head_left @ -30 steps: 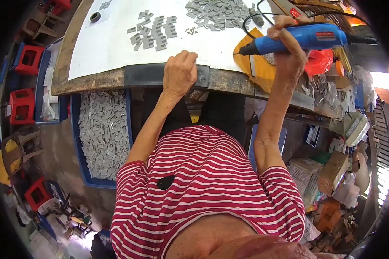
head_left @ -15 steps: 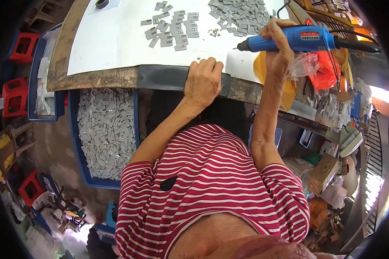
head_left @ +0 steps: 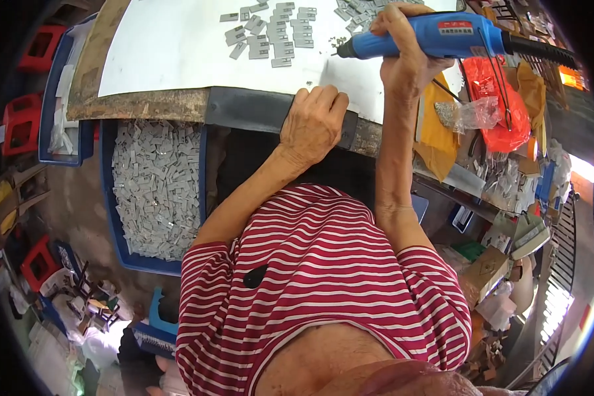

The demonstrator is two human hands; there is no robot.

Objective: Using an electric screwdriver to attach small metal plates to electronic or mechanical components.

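From the head camera, looking down over a red-and-white striped shirt (head_left: 330,277), both forearms reach up toward the table (head_left: 145,105), whose worn wooden edge carries a white sheet (head_left: 178,49) on top.

The right hand (head_left: 409,56) is wrapped tight around a blue power tool (head_left: 435,36), fingers closed over its body, holding it almost level with the thin tip pointing to the person's left, just above the white sheet. A black cord end (head_left: 541,51) leaves the back of the tool toward the right.

The left hand (head_left: 313,122) rests on a dark strip (head_left: 244,109) at the near edge of the table, fingers curled over it and pressing down, holding nothing loose that I can make out.

Small grey metal pieces (head_left: 274,36) lie in loose rows on the sheet, just left of the tool's tip and apart from both hands. More of them sit in a heap at the top edge near the right hand.

Below the table on the left, a blue crate (head_left: 112,218) is filled with the same grey pieces. To the right are a red plastic bag (head_left: 505,99), a clear bag (head_left: 468,115) and a yellow sheet (head_left: 435,132). Red stools (head_left: 23,122) stand on the floor at the far left.
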